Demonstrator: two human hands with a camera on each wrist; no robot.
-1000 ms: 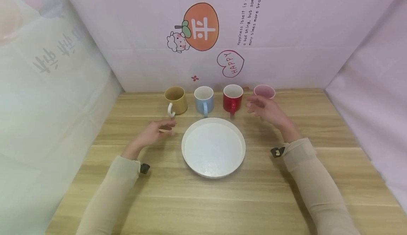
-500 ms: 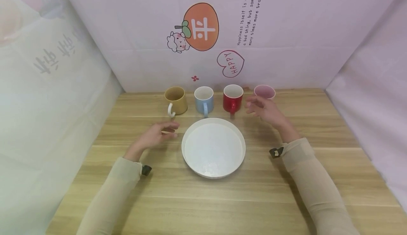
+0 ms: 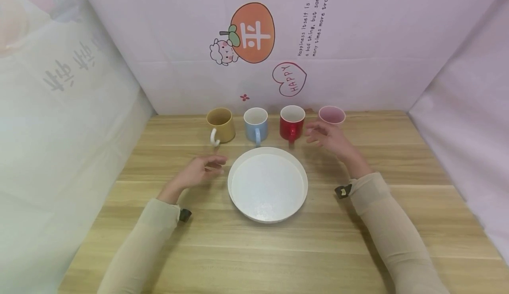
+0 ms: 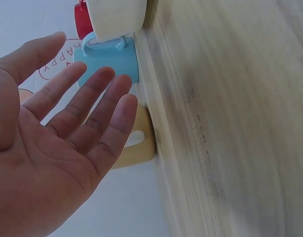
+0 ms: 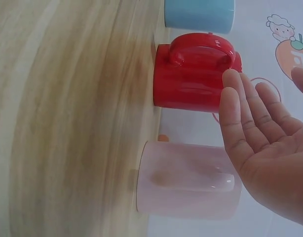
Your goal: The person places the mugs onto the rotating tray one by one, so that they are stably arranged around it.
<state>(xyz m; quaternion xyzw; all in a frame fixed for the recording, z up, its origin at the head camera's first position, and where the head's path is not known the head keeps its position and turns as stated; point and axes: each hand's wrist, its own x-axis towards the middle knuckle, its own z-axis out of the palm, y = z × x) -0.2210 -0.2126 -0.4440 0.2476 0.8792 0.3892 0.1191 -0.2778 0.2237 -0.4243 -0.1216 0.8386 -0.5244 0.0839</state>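
A row of mugs stands at the back of the wooden table: yellow mug (image 3: pixel 220 125), blue mug (image 3: pixel 256 124), red mug (image 3: pixel 292 122) and pink mug (image 3: pixel 332 115). A white round tray (image 3: pixel 267 184) lies in front of them. My left hand (image 3: pixel 200 170) hovers just left of the tray with fingers loosely spread and nothing in it; its palm (image 4: pixel 53 153) faces the blue mug (image 4: pixel 109 61). My right hand (image 3: pixel 327 137) is held between the red and pink mugs, fingers straight, holding nothing. In the right wrist view the fingers (image 5: pixel 250 123) are close to the red mug (image 5: pixel 193 74) and pink mug (image 5: pixel 188 180).
Pink printed sheets wall the table at the back and both sides. Bare wood table top (image 3: pixel 254 250) stretches in front of the tray to the near edge.
My left hand has drifted slightly right and nearer toward the tray's left rim. My right hand has shifted a little left toward the red mug. Mugs and tray have not moved.
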